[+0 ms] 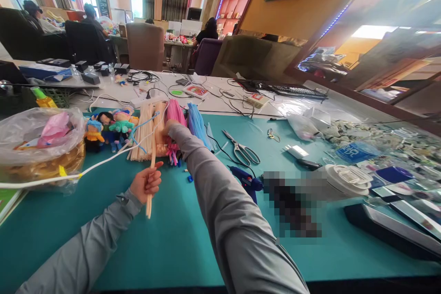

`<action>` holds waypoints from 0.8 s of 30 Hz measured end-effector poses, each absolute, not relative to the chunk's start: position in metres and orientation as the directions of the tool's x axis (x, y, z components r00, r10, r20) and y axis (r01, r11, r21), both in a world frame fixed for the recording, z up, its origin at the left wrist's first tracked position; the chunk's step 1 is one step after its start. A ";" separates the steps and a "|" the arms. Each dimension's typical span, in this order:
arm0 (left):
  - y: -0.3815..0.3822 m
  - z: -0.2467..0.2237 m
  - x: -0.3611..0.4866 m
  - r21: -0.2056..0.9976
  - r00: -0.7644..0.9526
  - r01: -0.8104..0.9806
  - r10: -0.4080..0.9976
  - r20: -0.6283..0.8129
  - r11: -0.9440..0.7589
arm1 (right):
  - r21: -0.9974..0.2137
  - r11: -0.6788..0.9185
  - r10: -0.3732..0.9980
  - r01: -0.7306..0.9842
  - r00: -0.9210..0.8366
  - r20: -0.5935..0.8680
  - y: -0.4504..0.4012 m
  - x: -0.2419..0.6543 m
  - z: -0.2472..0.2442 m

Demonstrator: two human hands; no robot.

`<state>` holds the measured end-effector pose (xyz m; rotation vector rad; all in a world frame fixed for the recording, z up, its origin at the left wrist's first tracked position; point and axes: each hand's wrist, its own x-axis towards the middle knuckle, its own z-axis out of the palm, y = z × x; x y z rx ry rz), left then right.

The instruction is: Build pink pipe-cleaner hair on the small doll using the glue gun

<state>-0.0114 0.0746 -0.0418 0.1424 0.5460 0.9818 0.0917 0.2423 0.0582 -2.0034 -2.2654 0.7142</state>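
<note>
My left hand [145, 183] is closed around a few peach pipe cleaners [149, 207], which stand out above and below the fist. Farther out, my right hand [168, 127] reaches to a bundle of peach pipe cleaners [160, 135]; its fingers are mostly hidden by the hand and sleeve. Beside it lie a cream bundle [140, 131] on the left, a pink bundle [176, 111] and a blue bundle [197, 121] on the right. A light blue pipe cleaner [146, 124] lies bent across the cream ones.
A white cable [113, 158] hangs across the left foreground. Scissors [243, 149] and a blue glue gun [246, 181] lie right of my sleeve. Small dolls [120, 121] and a plastic-wrapped tub [41, 165] stand left. A white lidded container [344, 181] and clutter fill the right side.
</note>
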 end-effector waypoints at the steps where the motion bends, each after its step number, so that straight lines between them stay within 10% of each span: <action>1: 0.075 -0.041 -0.011 0.355 0.432 -0.750 0.820 -0.376 0.558 | -0.344 0.045 0.942 0.938 -0.155 -0.299 0.241 0.092 0.059; 24: 0.079 -0.045 -0.009 0.341 0.462 -0.749 0.817 -0.346 0.568 | -0.734 -0.159 0.957 0.661 -0.079 -0.279 0.234 0.101 0.047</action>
